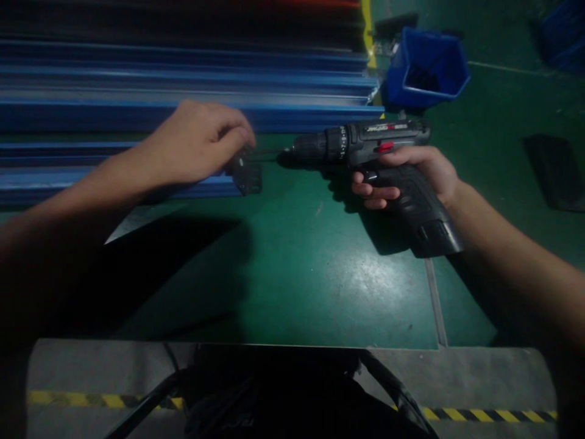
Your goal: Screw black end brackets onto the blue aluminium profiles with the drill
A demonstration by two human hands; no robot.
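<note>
My right hand [425, 174] is wrapped round the grip of a black cordless drill [388, 137], index finger by the trigger. The drill lies level and points left, and a long thin driver bit [269, 151] sticks out of its chuck. At the bit's tip, my left hand [205, 143] is closed, thumb and forefinger together, on a black end cap [247, 177]. This cap sits at the right end of a blue metal profile [196, 186]. Whether a screw is at the bit's tip is hidden by the fingers.
More long blue profiles [297, 113] lie across the back left of the green tabletop [311, 274]. A blue bin [425, 67] stands at the back right, and a dark flat object [555, 171] lies far right. The table's front edge is near my body.
</note>
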